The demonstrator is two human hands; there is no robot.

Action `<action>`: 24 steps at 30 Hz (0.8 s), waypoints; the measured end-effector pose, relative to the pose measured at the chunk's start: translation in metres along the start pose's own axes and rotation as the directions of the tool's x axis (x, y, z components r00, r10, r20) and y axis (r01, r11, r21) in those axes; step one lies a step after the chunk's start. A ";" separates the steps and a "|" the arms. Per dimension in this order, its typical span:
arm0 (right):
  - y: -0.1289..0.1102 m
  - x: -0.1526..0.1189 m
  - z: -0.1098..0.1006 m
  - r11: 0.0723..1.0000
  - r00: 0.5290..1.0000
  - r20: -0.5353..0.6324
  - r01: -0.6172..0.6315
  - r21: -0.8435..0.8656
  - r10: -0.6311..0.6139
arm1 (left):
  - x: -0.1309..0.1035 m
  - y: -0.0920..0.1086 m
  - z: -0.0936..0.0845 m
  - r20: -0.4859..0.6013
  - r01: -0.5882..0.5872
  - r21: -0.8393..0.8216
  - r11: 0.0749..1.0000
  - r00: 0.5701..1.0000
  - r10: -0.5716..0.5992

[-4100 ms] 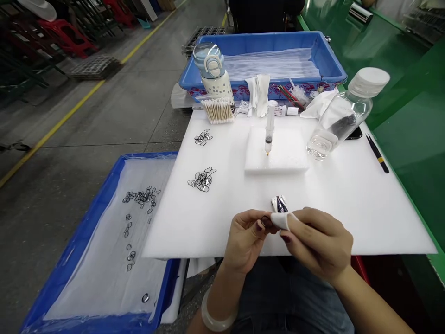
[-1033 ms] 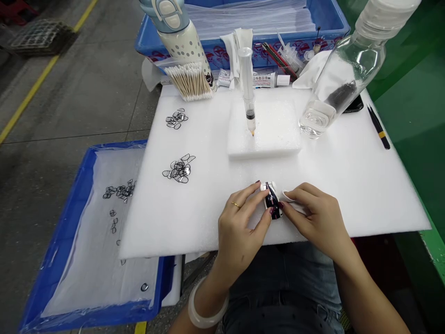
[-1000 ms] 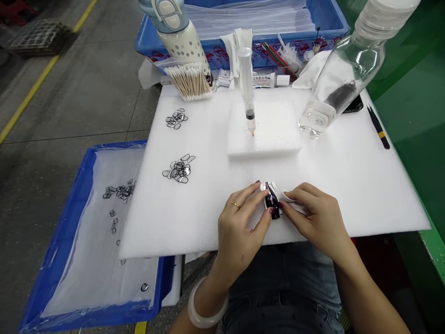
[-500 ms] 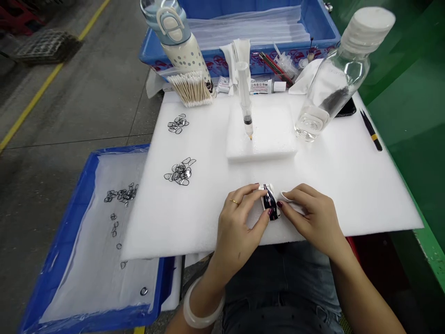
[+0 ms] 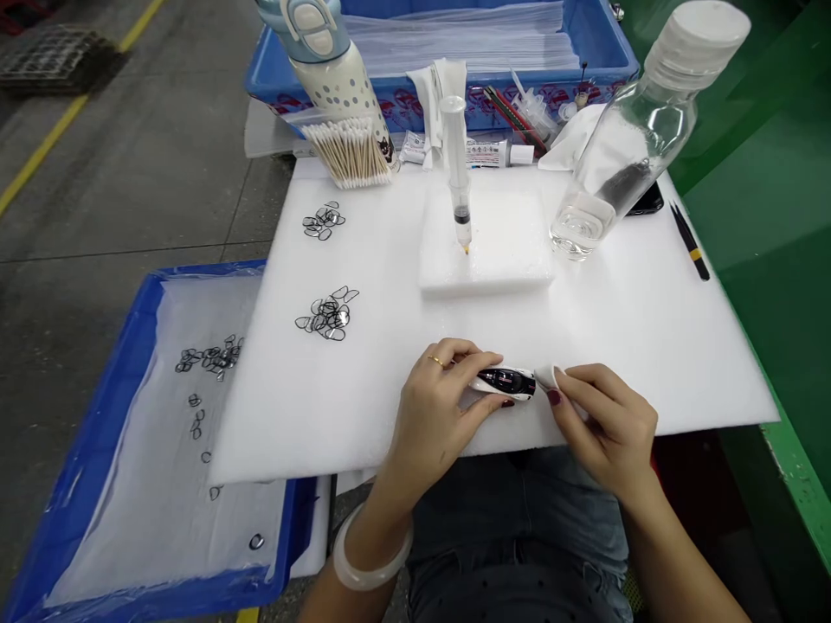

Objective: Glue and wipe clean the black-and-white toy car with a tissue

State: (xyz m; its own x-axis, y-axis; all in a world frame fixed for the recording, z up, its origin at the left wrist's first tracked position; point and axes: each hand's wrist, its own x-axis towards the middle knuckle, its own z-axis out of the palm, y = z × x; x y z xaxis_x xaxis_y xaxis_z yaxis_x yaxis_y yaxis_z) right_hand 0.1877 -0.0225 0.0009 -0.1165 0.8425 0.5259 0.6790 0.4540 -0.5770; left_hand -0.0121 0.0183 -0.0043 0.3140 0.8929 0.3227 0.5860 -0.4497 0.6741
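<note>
My left hand (image 5: 445,402) grips a small black-and-white car-shaped piece (image 5: 507,382) between thumb and fingers, just above the white foam sheet (image 5: 376,415). The piece lies lengthwise, left to right, with its glossy dark top facing up. My right hand (image 5: 603,420) pinches a folded white cloth (image 5: 549,377), whose tip meets or nearly meets the right end of the piece. On the foam to the left lie two piles of thin black rings, a nearer pile (image 5: 328,313) and a farther pile (image 5: 324,221).
A syringe (image 5: 460,173) stands in a foam block (image 5: 486,281). Around it are cotton swabs (image 5: 351,154), a drinking bottle (image 5: 334,86), a clear bottle (image 5: 623,138) and tweezers (image 5: 689,242). A blue bin (image 5: 415,91) sits behind; a blue tray (image 5: 123,381) with more rings is lower left.
The car-shaped piece has turned from roughly upright in view to lying crosswise. My right hand has shifted right with the cloth, and the whole view has moved slightly.
</note>
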 end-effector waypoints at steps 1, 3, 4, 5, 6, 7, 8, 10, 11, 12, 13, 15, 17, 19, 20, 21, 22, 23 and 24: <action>0.000 -0.001 0.000 0.999 0.999 0.024 0.044 -0.030 -0.044 | 0.000 0.000 -0.001 0.007 0.006 -0.007 1.000 1.000 -0.006; 0.001 0.000 0.001 0.989 0.990 0.076 0.122 -0.085 -0.116 | 0.000 -0.001 -0.003 0.012 0.018 -0.013 1.000 1.000 -0.017; 0.001 0.000 0.002 0.983 0.985 0.101 0.149 -0.109 -0.138 | 0.000 -0.001 -0.003 0.012 0.023 -0.013 1.000 1.000 -0.022; 0.001 0.001 0.002 0.977 0.981 0.120 0.169 -0.128 -0.154 | 0.000 -0.001 -0.003 0.013 0.026 -0.012 1.000 1.000 -0.026; 0.000 0.002 0.003 0.973 0.978 0.136 0.179 -0.143 -0.160 | 0.000 -0.001 -0.003 0.015 0.028 -0.011 1.000 1.000 -0.028; -0.001 0.004 0.003 0.972 0.977 0.148 0.178 -0.156 -0.156 | 0.000 -0.001 -0.002 0.018 0.028 -0.009 1.000 0.999 -0.027; -0.001 0.005 0.005 0.972 0.978 0.156 0.165 -0.166 -0.139 | 0.000 -0.001 -0.002 0.019 0.024 -0.007 1.000 1.000 -0.024; -0.002 0.007 0.007 0.975 0.985 0.156 0.105 -0.195 -0.075 | 0.001 0.000 -0.002 0.019 0.014 -0.006 1.000 1.000 -0.014; -0.002 0.008 0.009 0.976 0.988 0.151 0.063 -0.209 -0.032 | 0.001 0.000 -0.002 0.019 0.011 -0.006 1.000 1.000 -0.010; -0.002 0.008 0.010 0.976 0.990 0.142 0.022 -0.217 0.009 | 0.001 0.000 -0.002 0.018 0.009 -0.006 1.000 1.000 -0.009; -0.001 0.008 0.011 0.977 0.991 0.125 -0.013 -0.214 0.041 | 0.001 0.000 -0.002 0.018 0.008 -0.008 1.000 1.000 -0.007; -0.001 0.007 0.011 0.983 0.996 0.068 -0.052 -0.176 0.065 | 0.001 0.000 -0.003 0.021 0.011 -0.015 1.000 1.000 -0.011; 0.000 0.005 0.010 0.992 0.999 0.014 -0.030 -0.124 0.032 | 0.001 0.000 -0.004 0.028 0.017 -0.024 1.000 0.999 -0.017; 0.000 0.003 0.008 0.992 0.999 0.021 0.046 -0.119 -0.043 | 0.000 0.000 -0.004 0.035 0.024 -0.030 0.999 0.999 -0.023; -0.001 0.003 0.007 0.987 0.995 0.046 0.089 -0.130 -0.084 | 0.000 0.000 -0.004 0.036 0.030 -0.033 0.999 0.999 -0.029; -0.002 0.002 0.007 0.982 0.990 0.078 0.128 -0.141 -0.118 | 0.000 0.000 -0.005 0.037 0.036 -0.036 0.999 0.999 -0.035; -0.003 0.001 0.007 0.976 0.983 0.109 0.162 -0.147 -0.146 | 0.000 0.000 -0.005 0.037 0.040 -0.040 0.998 0.999 -0.039; -0.004 0.000 0.006 0.971 0.976 0.137 0.190 -0.146 -0.170 | 0.000 -0.001 -0.005 0.042 0.040 -0.043 0.998 0.998 -0.039; -0.005 0.000 0.005 0.968 0.968 0.160 0.215 -0.132 -0.193 | 0.000 -0.001 -0.006 0.052 0.037 -0.044 0.998 0.998 -0.034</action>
State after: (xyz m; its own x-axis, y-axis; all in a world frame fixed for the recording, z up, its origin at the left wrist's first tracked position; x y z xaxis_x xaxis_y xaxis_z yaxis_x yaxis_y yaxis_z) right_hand 0.1808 -0.0233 0.0001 -0.3600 0.7742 0.5206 0.7276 0.5822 -0.3628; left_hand -0.0169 0.0187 -0.0015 0.3319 0.9054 0.2646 0.5633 -0.4153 0.7143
